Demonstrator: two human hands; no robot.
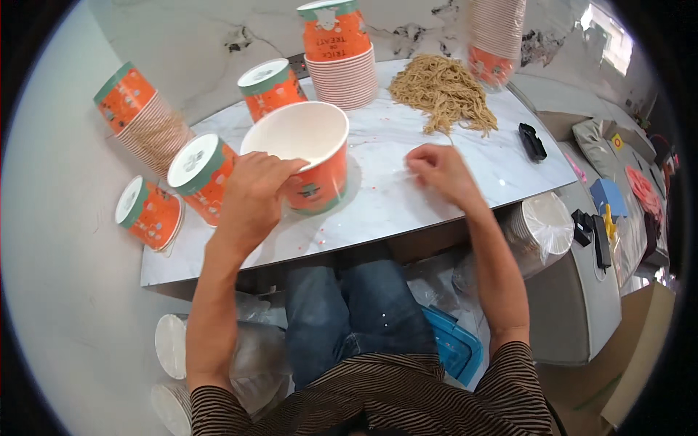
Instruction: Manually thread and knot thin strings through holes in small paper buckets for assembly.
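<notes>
A paper bucket stands upright on the marble-patterned table, orange outside with a green lower band and white inside. My left hand grips its near-left rim, fingers over the edge. To the right of the bucket, my right hand hovers above the table, its fingers curled together and slightly blurred. Whatever they may hold is hidden. Beyond that hand lies a heap of tan cord, and a loose strand trails from it toward the hand.
Behind the bucket rises a stack of orange buckets. More upturned orange buckets stand at the left. A wrapped bucket stack stands at the back right, near a black object. Bagged white buckets sit below the table's right edge.
</notes>
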